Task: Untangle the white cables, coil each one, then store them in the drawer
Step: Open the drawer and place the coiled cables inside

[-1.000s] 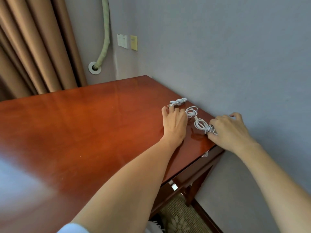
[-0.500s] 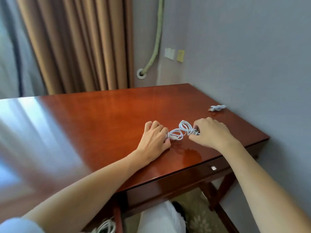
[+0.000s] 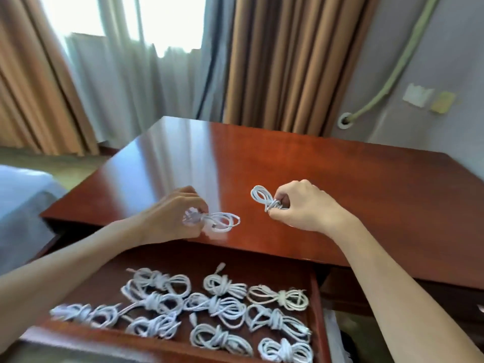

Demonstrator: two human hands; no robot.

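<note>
My left hand (image 3: 172, 216) pinches a coiled white cable (image 3: 222, 221) just above the front edge of the red-brown desk (image 3: 340, 184). My right hand (image 3: 303, 205) grips a second coiled white cable (image 3: 262, 196) by its wrapped middle, its loop sticking out to the left. Below both hands the drawer (image 3: 318, 323) stands pulled open. Several coiled white cables (image 3: 225, 307) lie in rows on its floor. My left forearm crosses over the drawer's left part and hides some of it.
Brown and grey curtains (image 3: 275, 61) hang behind the desk with a bright window at the left. A pale hose (image 3: 387, 82) runs down the grey wall at the right to a wall fitting. A light blue bed corner (image 3: 23, 195) lies at the far left.
Both hands have carried their coiled cables left along the desk to above the open drawer, and my view has swung left. The third coil left on the desk is out of view.
</note>
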